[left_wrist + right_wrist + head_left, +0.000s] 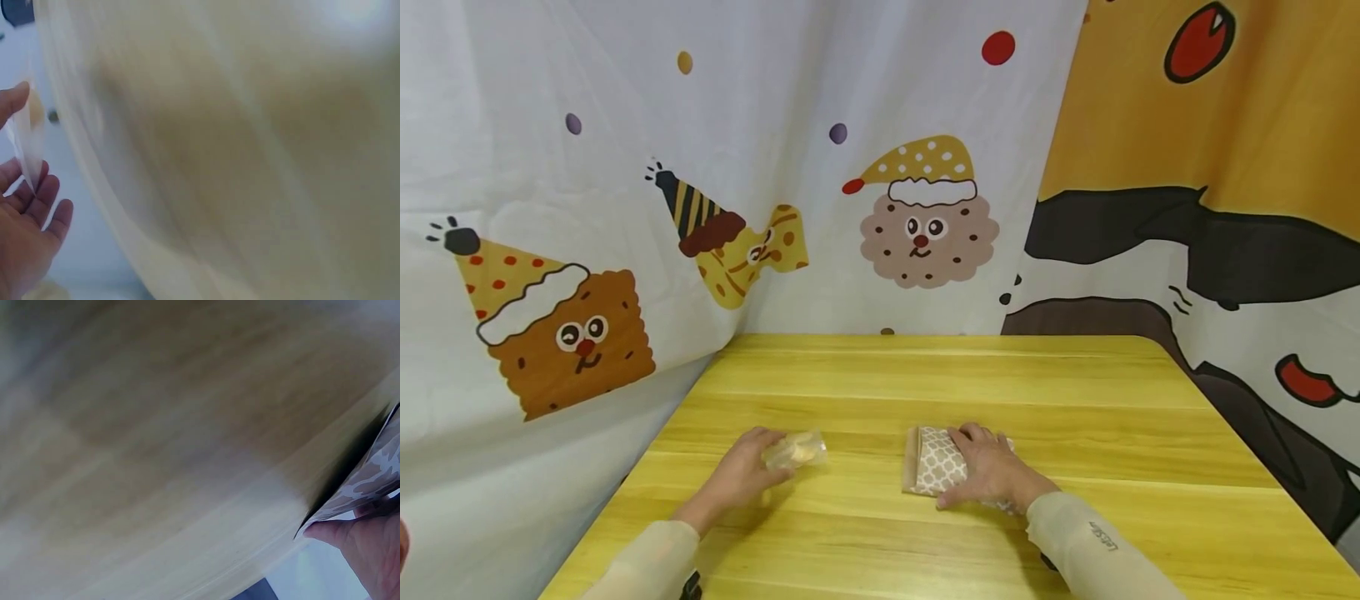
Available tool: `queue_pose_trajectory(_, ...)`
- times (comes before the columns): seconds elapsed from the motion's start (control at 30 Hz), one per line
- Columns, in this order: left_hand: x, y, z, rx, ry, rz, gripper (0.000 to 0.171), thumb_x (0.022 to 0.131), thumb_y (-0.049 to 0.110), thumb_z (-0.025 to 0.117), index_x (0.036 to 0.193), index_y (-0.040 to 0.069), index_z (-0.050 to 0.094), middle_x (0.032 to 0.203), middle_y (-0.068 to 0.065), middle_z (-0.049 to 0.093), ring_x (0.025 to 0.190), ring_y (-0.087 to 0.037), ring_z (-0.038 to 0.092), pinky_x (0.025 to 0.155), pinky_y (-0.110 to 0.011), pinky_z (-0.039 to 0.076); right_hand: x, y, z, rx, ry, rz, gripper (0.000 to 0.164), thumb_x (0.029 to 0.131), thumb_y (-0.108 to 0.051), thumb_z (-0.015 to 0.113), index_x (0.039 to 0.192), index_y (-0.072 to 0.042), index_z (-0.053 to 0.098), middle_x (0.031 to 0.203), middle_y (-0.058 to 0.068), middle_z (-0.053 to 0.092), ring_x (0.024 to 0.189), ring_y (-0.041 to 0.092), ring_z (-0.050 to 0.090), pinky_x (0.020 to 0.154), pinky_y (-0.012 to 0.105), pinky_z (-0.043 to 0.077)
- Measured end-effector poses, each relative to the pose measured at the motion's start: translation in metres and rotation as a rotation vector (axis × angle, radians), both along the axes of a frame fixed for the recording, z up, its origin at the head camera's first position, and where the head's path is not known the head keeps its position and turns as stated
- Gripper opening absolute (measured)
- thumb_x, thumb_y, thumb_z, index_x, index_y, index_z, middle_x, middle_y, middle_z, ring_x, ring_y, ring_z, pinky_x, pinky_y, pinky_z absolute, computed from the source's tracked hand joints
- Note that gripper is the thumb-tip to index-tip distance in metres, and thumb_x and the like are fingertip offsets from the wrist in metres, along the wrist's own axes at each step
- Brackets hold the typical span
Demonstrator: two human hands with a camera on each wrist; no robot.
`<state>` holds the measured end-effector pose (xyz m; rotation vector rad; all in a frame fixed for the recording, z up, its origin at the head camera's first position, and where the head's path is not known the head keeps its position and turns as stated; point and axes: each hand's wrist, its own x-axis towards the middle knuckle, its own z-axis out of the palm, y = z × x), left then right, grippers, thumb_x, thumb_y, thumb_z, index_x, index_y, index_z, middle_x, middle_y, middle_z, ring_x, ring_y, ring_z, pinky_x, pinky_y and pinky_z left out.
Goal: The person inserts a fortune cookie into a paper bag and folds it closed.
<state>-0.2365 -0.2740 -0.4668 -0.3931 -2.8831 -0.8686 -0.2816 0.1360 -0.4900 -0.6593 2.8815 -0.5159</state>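
Over the left part of the table, my left hand [747, 471] pinches a small clear plastic packet [799, 451] with something pale yellow inside. Seen from the left wrist, the thumb presses one face of the packet [28, 147] while the fingers lie behind it, loosely bent. My right hand [992, 467] spans a flat, folded paper bag [937, 465], tan with a white lattice pattern and a plain brown strip along its left edge. The thumb is at the bag's near edge, and the fingers reach over its far side. In the right wrist view, the paper bag [375, 478] partly shows above the thumb.
Both hands are over a yellow wood-grain table [865, 542]. A white curtain [760, 100] with cartoon biscuits hangs behind and along the left side. At the right the cloth is orange, black and white. Long pale sleeves cover both arms.
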Motion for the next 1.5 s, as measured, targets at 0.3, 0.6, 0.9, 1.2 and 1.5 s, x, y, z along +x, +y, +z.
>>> queue_pose_trajectory(0.3, -0.024, 0.078, 0.004, -0.005, 0.017, -0.214, 0.062, 0.086, 0.029, 0.079, 0.137, 0.003, 0.056, 0.127, -0.008, 0.056, 0.111, -0.025, 0.055, 0.093, -0.047, 0.05, 0.002, -0.001, 0.0, -0.013, -0.01, 0.0, 0.126, 0.06, -0.077, 0.078, 0.154, -0.005, 0.033, 0.148, 0.018, 0.036, 0.139, 0.04, 0.032, 0.112, 0.068, 0.015)
queue_pose_trajectory(0.6, -0.04, 0.122, 0.0, -0.099, -0.025, -0.317, 0.061, 0.088, 0.03, 0.077, 0.139, 0.006, 0.055, 0.13, -0.007, 0.056, 0.123, -0.027, 0.051, 0.103, -0.045, 0.045, 0.002, -0.004, -0.001, -0.006, 0.003, 0.008, 0.127, 0.06, -0.08, 0.076, 0.154, -0.006, 0.033, 0.149, 0.019, 0.035, 0.14, 0.04, 0.031, 0.111, 0.069, 0.016)
queue_pose_trajectory(0.9, -0.053, 0.149, -0.008, -0.164, 0.005, -0.39, 0.061, 0.086, 0.029, 0.078, 0.138, 0.005, 0.056, 0.13, -0.008, 0.056, 0.124, -0.025, 0.051, 0.106, -0.04, 0.042, 0.0, -0.006, 0.0, 0.011, 0.001, 0.007, 0.127, 0.06, -0.081, 0.074, 0.155, -0.008, 0.033, 0.15, 0.018, 0.034, 0.14, 0.039, 0.03, 0.111, 0.069, 0.017)
queue_pose_trajectory(1.2, -0.057, 0.142, -0.015, -0.159, -0.006, -0.308, 0.062, 0.086, 0.026, 0.078, 0.138, 0.003, 0.055, 0.129, -0.011, 0.057, 0.12, -0.028, 0.053, 0.104, -0.043, 0.044, -0.002, -0.002, 0.0, -0.012, -0.012, 0.0, 0.128, 0.059, -0.08, 0.076, 0.155, -0.007, 0.032, 0.149, 0.017, 0.035, 0.14, 0.04, 0.03, 0.112, 0.068, 0.014)
queue_pose_trajectory(1.5, -0.057, 0.161, -0.011, -0.17, 0.002, -0.373, 0.061, 0.087, 0.03, 0.077, 0.14, 0.009, 0.055, 0.136, -0.008, 0.055, 0.129, -0.028, 0.049, 0.108, -0.043, 0.04, -0.001, -0.001, 0.0, 0.001, -0.013, 0.001, 0.127, 0.06, -0.08, 0.075, 0.155, -0.007, 0.032, 0.15, 0.018, 0.034, 0.14, 0.04, 0.03, 0.111, 0.068, 0.015)
